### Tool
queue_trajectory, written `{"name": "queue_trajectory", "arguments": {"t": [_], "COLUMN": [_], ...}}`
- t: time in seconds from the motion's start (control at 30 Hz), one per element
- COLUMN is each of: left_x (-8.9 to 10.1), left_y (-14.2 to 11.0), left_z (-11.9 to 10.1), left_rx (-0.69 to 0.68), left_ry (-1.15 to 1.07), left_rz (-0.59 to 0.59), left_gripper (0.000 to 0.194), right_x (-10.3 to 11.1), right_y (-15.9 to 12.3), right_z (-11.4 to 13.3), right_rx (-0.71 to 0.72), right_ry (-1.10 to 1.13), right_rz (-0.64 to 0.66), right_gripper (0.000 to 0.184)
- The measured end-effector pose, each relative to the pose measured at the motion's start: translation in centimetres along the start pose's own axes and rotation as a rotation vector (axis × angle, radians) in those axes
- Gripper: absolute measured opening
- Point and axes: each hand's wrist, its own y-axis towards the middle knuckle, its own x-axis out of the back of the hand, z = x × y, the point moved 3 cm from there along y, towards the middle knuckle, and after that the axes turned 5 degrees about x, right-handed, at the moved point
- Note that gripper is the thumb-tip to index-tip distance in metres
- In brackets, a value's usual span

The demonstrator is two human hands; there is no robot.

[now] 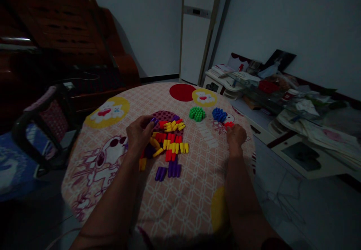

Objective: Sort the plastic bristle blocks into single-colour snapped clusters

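My left hand (138,131) is closed at the left of a mixed pile, with a purple plastic piece (154,121) between thumb and fingers. Beside it lie yellow pieces (174,125), red pieces (170,156) and purple pieces (174,169), short and rod-shaped, many side by side in small rows. Over on the right, my right hand (237,135) pinches red pieces (229,124); whether they rest on the table is not clear. Close by, blue pieces (219,114) stand packed in a cluster. A similar cluster of green pieces (197,114) stands left of the blue one.
A patterned cloth covers the round table (180,201). At left are a chair (42,129) and a wooden sofa (70,35). A low cabinet (299,148) with papers and bags runs along the right wall. A tall white unit (196,43) stands behind.
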Motion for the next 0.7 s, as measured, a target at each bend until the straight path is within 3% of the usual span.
{"name": "queue_trajectory", "arguments": {"t": [0.2, 0.47, 0.7], "left_x": [0.2, 1.4, 1.2], "left_y": [0.3, 1.1, 1.2], "left_z": [0.9, 2.4, 3.2], "left_rx": [0.029, 0.077, 0.071], "left_ry": [-0.051, -0.015, -0.011], "left_rz": [-0.012, -0.079, 0.004], "left_gripper": [0.031, 0.031, 0.033], "right_x": [-0.2, -0.2, -1.1], "right_y": [0.2, 0.0, -1.5], "right_z": [-0.4, 0.5, 4.7], "right_rx": [-0.024, 0.072, 0.319], "right_ry": [0.021, 0.266, 0.495], "right_rz": [-0.013, -0.258, -0.139], "right_gripper": [0.026, 0.025, 0.027]}}
